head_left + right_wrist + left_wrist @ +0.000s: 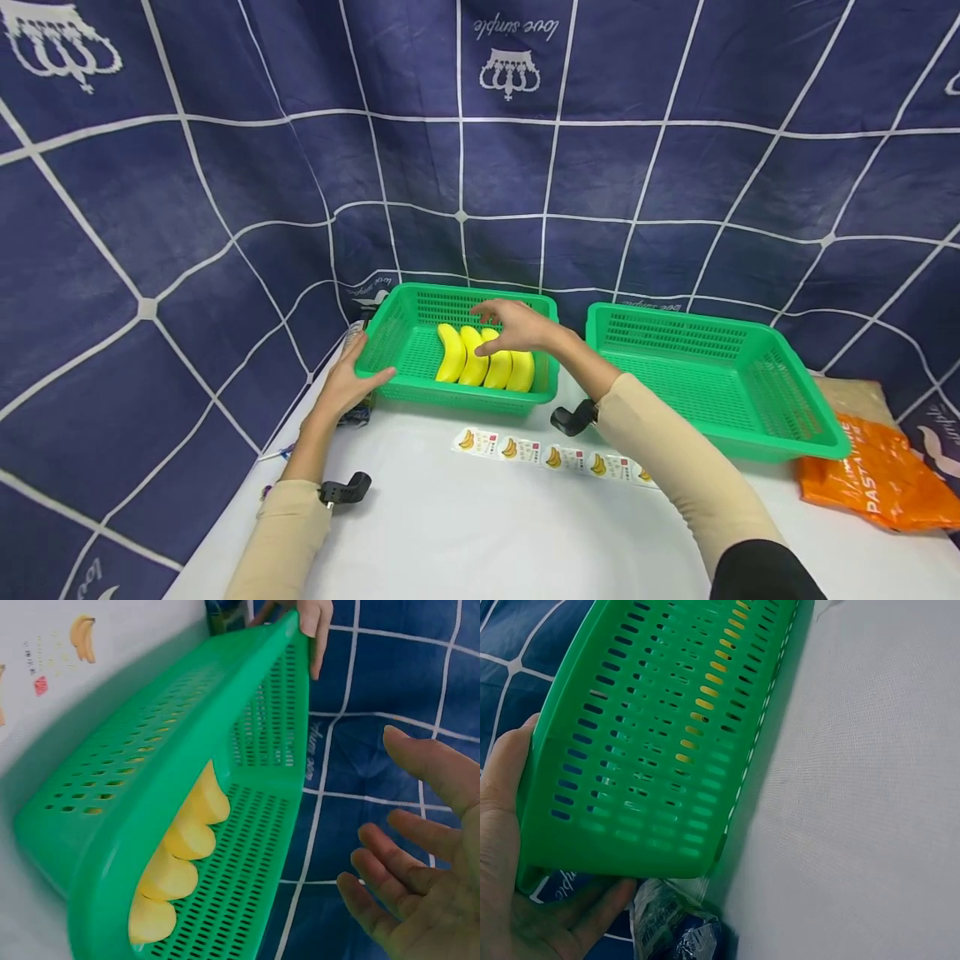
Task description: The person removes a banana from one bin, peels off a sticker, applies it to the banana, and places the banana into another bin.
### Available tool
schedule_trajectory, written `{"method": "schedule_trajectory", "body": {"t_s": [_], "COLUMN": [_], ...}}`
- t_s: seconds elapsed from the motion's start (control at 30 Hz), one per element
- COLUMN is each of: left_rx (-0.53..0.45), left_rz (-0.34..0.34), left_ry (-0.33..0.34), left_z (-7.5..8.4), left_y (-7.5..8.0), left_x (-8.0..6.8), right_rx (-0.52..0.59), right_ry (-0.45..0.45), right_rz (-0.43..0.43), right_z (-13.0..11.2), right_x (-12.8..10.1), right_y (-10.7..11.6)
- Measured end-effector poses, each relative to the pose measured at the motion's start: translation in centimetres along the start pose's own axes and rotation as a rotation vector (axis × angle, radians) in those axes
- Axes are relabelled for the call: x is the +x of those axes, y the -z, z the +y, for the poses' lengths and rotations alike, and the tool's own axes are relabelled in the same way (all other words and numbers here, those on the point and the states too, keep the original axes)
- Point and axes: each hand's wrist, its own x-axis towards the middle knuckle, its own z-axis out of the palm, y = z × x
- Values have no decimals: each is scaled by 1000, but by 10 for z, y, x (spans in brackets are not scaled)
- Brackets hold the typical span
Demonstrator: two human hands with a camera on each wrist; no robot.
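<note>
four smooth curved bananas [486,357]

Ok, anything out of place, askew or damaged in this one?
Mostly tidy: four bananas lie side by side in the left green basket. One oddity: a crumpled wrapper lies wedged at that basket's corner by the left hand.

The left hand [347,379] grips with curled fingers; the right hand [517,327] hovers, fingers relaxed and spread.
</note>
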Motion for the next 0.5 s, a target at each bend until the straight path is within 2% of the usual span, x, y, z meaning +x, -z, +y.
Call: {"method": "schedule_trajectory", "body": {"t_s": [0.27, 0.5], "left_rx": [-4, 7], "left_rz": [11, -2], "left_ry": [-5, -10], "left_z": [0, 4], "left_y": [-1, 1], "left_x": [-1, -2], "right_rx": [45, 24], "right_ry": [-10, -57], "right_rz": [-2, 13], "right_z": [12, 27], "right_x": [30, 58], "right_y": [4, 0]}}
